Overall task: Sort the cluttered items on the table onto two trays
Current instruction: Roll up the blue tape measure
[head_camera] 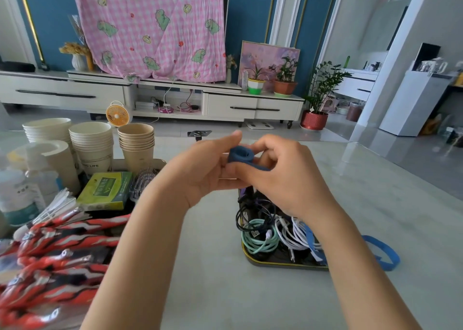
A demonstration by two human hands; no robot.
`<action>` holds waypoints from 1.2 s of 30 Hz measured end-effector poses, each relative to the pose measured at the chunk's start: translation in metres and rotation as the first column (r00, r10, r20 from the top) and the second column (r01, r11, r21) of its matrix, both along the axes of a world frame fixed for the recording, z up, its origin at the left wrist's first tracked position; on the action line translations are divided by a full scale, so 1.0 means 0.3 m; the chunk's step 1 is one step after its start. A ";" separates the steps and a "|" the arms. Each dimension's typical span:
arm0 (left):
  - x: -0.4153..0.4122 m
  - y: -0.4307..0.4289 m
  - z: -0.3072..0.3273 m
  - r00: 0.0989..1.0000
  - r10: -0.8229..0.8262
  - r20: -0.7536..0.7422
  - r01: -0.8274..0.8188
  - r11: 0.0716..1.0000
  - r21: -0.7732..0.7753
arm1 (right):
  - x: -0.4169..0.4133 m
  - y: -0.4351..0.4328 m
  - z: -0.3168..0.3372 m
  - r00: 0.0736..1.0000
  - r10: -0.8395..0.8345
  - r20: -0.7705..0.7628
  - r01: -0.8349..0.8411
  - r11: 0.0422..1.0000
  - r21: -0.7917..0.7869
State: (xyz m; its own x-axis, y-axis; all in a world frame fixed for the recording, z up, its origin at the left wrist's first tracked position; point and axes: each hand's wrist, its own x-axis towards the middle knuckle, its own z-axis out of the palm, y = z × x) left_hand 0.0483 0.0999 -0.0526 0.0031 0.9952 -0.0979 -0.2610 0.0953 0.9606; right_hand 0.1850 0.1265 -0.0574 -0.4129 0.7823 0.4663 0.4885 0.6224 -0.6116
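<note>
1. red-striped bundle, nearest me, at left: i judge it unsorted.
2. left grip, right grip: both pinch a rolled blue strap, held above the surface.
3. dark tray, under the right grip: cables already in; more remains.

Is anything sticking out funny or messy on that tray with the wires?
Yes. A bright blue strap reaches out past the right side of the dark tray and loops onto the table instead of lying inside. The cables in the tray are heaped in a tangle, too.
</note>
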 end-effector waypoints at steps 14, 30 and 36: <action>0.008 0.007 -0.006 0.997 0.063 0.037 -0.064 0.997 0.049 | 0.004 0.011 -0.007 1.000 -0.007 0.026 0.006 0.999 0.033; -0.031 -0.009 -0.004 0.998 0.021 -0.058 -0.018 0.998 0.058 | -0.023 -0.005 -0.023 0.990 -0.124 0.061 0.113 0.981 0.158; -0.005 0.001 -0.009 0.994 0.073 -0.086 -0.064 0.993 0.100 | -0.023 -0.007 -0.019 0.988 -0.150 0.041 0.142 0.977 0.161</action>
